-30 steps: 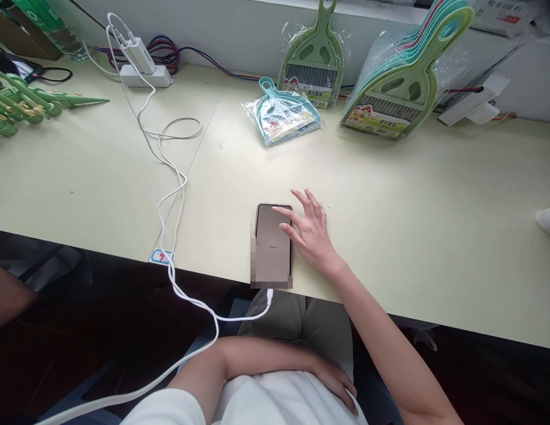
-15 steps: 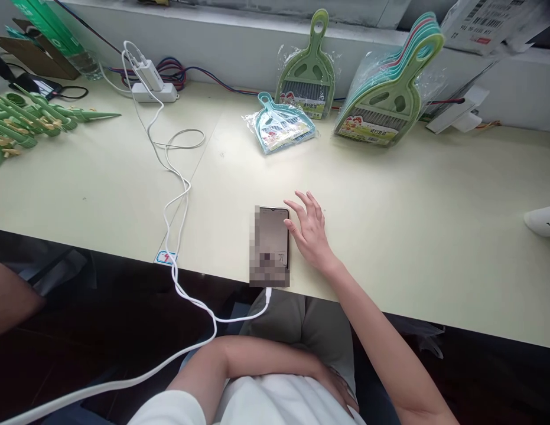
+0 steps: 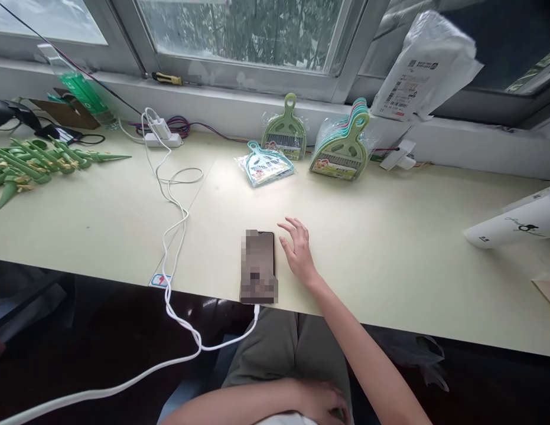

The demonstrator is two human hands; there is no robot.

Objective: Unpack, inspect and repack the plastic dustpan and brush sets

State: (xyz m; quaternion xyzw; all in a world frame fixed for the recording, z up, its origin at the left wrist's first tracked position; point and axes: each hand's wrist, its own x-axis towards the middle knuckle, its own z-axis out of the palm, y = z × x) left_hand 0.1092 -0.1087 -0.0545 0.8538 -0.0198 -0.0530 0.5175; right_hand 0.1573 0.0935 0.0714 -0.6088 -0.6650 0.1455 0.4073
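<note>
A phone (image 3: 258, 265) lies on the pale desk near its front edge, its picture partly covered by pixel blocks. A white cable is plugged into the phone's lower end. Just right of the phone, my right hand (image 3: 298, 252) is over the desk with its fingers apart and nothing in them. My left hand (image 3: 321, 402) rests across my lap at the bottom of the view; its fingers are bent, dark and blurred, so their grip is unclear.
Behind the phone are a blue dustpan set (image 3: 266, 165), a green one (image 3: 284, 133) and a stack (image 3: 341, 150). Green plastic pieces (image 3: 39, 159) lie at left, near a power strip (image 3: 163, 140). A white cup (image 3: 509, 227) lies at right. The cable (image 3: 184, 209) crosses the desk.
The view has tilted up and shifted right, showing the windows and more of the cup. My right hand remains open beside the phone. My left arm appears lower in view.
</note>
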